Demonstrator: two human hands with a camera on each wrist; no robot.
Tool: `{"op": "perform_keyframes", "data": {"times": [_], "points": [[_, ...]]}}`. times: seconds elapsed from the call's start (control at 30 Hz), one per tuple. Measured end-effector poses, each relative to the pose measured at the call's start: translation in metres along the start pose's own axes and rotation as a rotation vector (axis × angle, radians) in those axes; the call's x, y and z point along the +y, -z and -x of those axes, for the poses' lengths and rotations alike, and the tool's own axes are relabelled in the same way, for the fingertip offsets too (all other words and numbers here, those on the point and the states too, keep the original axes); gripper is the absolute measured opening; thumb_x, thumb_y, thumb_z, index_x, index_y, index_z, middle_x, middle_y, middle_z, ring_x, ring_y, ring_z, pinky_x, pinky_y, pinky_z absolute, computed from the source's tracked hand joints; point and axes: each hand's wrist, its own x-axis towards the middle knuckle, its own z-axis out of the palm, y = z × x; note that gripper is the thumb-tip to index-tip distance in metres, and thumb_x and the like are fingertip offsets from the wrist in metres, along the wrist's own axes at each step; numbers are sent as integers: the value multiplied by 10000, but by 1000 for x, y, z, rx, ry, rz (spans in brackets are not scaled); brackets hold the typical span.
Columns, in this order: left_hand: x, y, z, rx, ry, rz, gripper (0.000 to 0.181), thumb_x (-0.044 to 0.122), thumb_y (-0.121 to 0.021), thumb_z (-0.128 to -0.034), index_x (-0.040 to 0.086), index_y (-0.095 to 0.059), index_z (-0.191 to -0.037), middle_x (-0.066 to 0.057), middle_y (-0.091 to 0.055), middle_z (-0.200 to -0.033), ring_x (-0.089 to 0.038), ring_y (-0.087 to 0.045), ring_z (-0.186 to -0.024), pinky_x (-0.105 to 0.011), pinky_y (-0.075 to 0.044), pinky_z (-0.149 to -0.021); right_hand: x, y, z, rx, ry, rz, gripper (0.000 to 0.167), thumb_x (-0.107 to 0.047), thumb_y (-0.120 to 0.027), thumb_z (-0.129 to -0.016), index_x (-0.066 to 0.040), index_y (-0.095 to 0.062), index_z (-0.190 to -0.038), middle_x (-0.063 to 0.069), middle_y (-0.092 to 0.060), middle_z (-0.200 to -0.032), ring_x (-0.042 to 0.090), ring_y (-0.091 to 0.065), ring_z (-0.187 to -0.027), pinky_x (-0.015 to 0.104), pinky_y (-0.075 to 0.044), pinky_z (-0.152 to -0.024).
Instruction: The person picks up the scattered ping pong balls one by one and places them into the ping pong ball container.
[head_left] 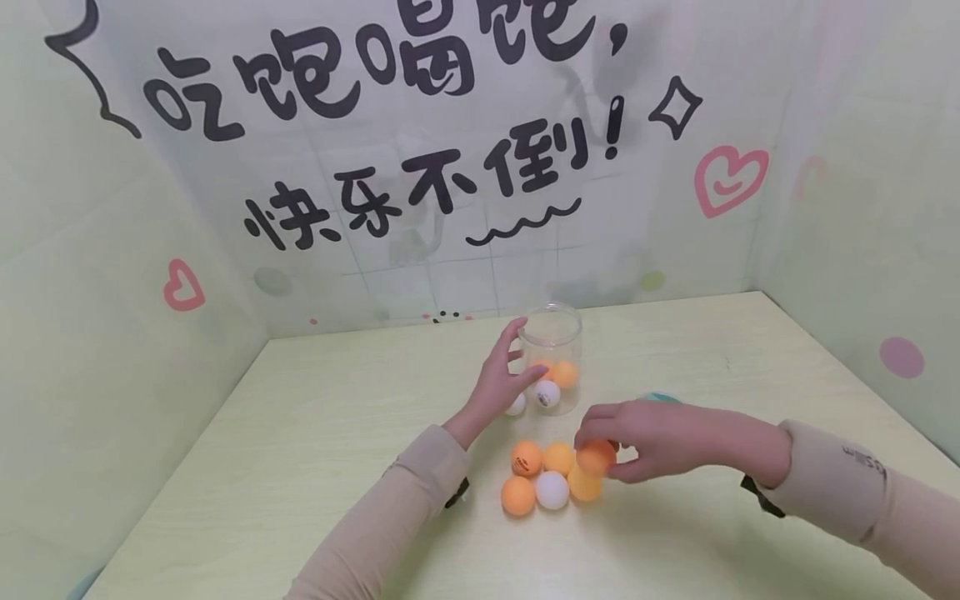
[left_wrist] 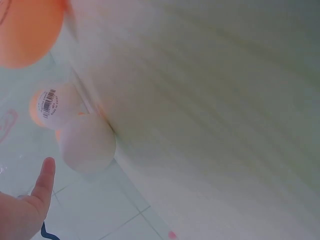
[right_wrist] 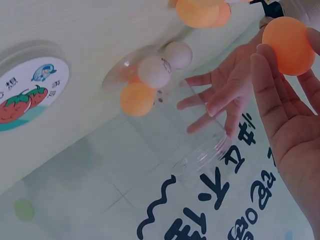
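Note:
A clear jar [head_left: 551, 337] stands on the table with orange balls [head_left: 566, 374] and a white ball [head_left: 547, 393] inside. Another white ball [head_left: 514, 404] shows at its lower left; I cannot tell if it is in or beside the jar. My left hand [head_left: 504, 375] holds the jar's left side, thumb across the front, fingers spread behind. My right hand [head_left: 652, 437] pinches an orange ping-pong ball [right_wrist: 289, 46] between thumb and fingers. In the head view this ball partly covers a yellow-orange ball [head_left: 584, 485] in a group in front of the jar.
That group also has an orange ball [head_left: 518, 496], a white ball [head_left: 552, 491] and several others close together. A round lid [right_wrist: 30, 97] with a strawberry picture lies to the jar's right, mostly hidden by my right hand in the head view. Printed curtain walls [head_left: 420, 275] enclose the table.

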Motion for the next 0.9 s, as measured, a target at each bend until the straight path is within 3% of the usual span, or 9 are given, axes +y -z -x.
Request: {"op": "perform_keyframes", "data": {"times": [0.2, 0.4, 0.63, 0.9], "points": [[-1, 7, -1, -21, -9, 6, 725, 210, -657, -847, 263, -234, -1433, -117, -273, -1461, -363, -433, -1215, -388, -514, -850, 2, 18, -13, -10, -100, -42, 247, -78, -634, -819, -153, -570, -1045, -93, -536, -952, 18, -499, -783, 199, -497, -669], [-3, 13, -2, -45, -24, 18, 723, 212, -652, -850, 253, -230, -1436, -129, -269, -1461, -377, -433, -1212, -398, -514, -850, 6, 31, -26, 18, -164, -11, 249, -97, -648, -817, -136, -575, -1051, -87, -536, -936, 27, -481, -750, 209, -486, -669], [-5, 12, -4, -45, -34, 50, 741, 159, -654, -848, 206, -215, -1444, -176, -247, -1464, -424, -414, -1212, -455, -504, -852, 20, 44, -31, 50, -211, 39, 278, -93, -657, -805, -114, -577, -1071, -63, -546, -945, 54, -491, -743, 211, -485, -662], [-6, 10, -7, -31, -10, 14, 731, 205, -660, -843, 271, -232, -1432, -130, -269, -1460, -367, -434, -1214, -395, -509, -860, 35, 54, -41, 138, -317, 87, 284, -103, -654, -805, -73, -597, -1081, 2, -589, -950, 137, -541, -761, 290, -522, -675]]}}
